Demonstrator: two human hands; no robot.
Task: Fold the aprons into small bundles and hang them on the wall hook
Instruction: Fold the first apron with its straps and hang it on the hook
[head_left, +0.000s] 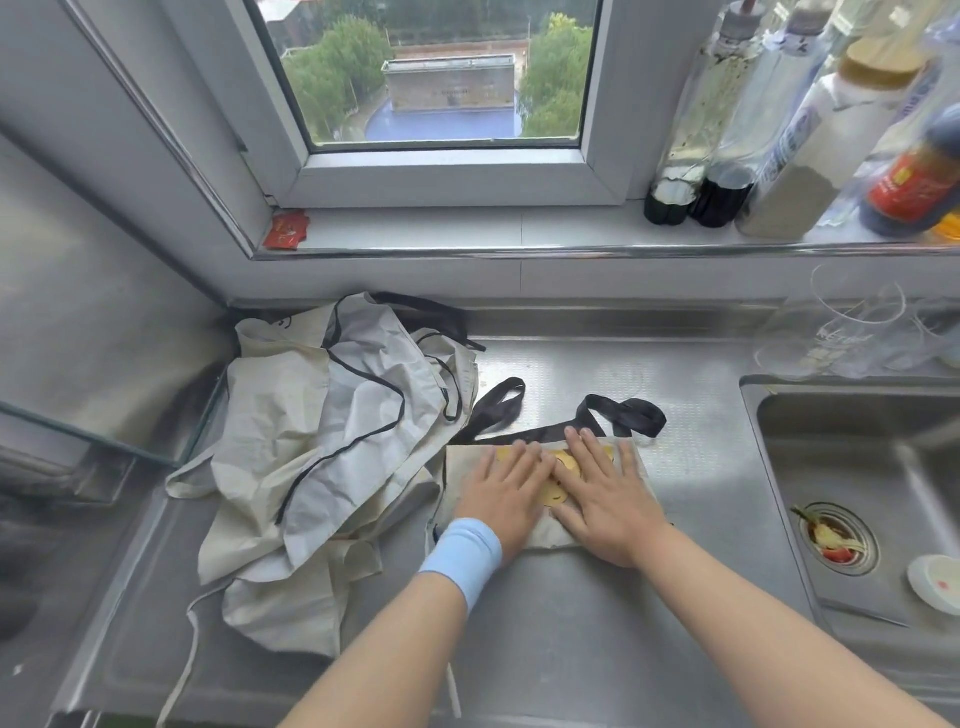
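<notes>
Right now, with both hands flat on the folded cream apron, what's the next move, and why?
Probably fold it over again. The left hand and right hand press flat on the folded cream apron with yellow print; it looks wide, and its black straps trail loose on the steel counter, not bundled yet.

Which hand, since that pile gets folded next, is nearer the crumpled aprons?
Left. The left hand presses the folded apron beside the crumpled aprons; the right hand lies flat on the same apron, farther toward the sink.
</notes>
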